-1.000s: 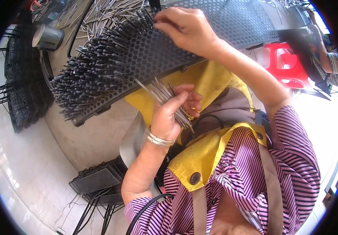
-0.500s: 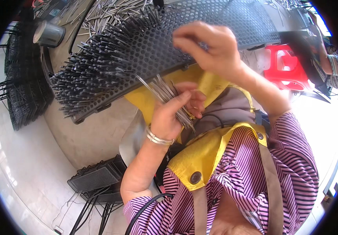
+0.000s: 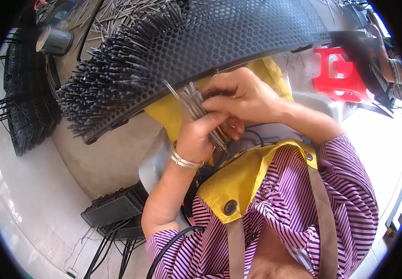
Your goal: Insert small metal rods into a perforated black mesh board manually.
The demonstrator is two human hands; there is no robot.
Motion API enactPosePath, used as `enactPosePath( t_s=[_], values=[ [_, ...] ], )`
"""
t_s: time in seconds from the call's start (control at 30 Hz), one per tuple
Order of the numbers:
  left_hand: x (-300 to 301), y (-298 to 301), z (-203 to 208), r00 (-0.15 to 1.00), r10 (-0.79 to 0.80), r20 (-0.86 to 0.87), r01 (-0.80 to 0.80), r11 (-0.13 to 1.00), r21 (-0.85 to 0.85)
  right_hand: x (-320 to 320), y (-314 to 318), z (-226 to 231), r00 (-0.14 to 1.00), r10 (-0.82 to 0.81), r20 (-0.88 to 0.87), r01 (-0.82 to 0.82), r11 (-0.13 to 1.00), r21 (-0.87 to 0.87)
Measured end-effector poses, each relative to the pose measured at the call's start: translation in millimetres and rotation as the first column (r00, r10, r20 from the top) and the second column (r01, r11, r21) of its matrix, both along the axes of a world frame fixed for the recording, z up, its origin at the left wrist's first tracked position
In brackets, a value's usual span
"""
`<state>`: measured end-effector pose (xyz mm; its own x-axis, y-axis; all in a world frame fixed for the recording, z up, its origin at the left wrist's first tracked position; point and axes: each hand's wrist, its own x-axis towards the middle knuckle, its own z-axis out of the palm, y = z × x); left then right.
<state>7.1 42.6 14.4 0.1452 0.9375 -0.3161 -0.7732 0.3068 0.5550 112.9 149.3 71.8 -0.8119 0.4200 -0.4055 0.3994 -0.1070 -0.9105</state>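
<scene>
My left hand (image 3: pixel 200 135) is closed round a bundle of thin grey metal rods (image 3: pixel 190 101), which slant up to the left out of the fist. My right hand (image 3: pixel 247 96) has come against the bundle's upper part, its thumb and fingers bent in on the rods; whether it has singled one out is hidden. Just beyond both hands lies a black perforated board (image 3: pixel 229 39), full of small round holes. Many dark thin rods (image 3: pixel 108 76) stand upright in its left part, while the holes of its middle and right part show bare.
Loose rods (image 3: pixel 122 18) lie scattered behind the board. A grey tin (image 3: pixel 54 41) stands at the far left, near black racks (image 3: pixel 29 97). More black perforated trays (image 3: pixel 115 209) sit low at left. A red stool (image 3: pixel 340 76) and another person's arm (image 3: pixel 385 69) are at right.
My right hand has moved down and left from above the board to the rods in my left hand, its fingers closing there. My left hand has stayed nearly in place with the bundle.
</scene>
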Motion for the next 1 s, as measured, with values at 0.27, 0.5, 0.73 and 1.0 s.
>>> enactPosePath(
  t_s=[0.27,0.5,0.73,1.0],
  values=[
    [-0.2,3.4,10.3,0.996,0.087,-0.004,-0.087,0.994,-0.067,2.7,-3.6,-6.9,0.967,-0.228,-0.110,0.228,0.974,-0.018],
    [-0.5,-0.3,6.3,0.994,0.102,-0.039,-0.105,0.992,-0.072,3.3,4.5,-2.3,0.905,-0.301,-0.300,0.360,0.919,0.162],
    [-1.2,0.2,12.7,0.999,0.042,0.025,-0.040,0.995,-0.087,4.9,16.7,-1.0,0.922,-0.285,-0.263,0.306,0.951,0.041],
    [-1.0,0.1,6.1,0.992,0.088,0.093,-0.076,0.990,-0.122,0.1,45.7,1.9,0.829,-0.417,-0.373,0.491,0.861,0.129]
  ],
)
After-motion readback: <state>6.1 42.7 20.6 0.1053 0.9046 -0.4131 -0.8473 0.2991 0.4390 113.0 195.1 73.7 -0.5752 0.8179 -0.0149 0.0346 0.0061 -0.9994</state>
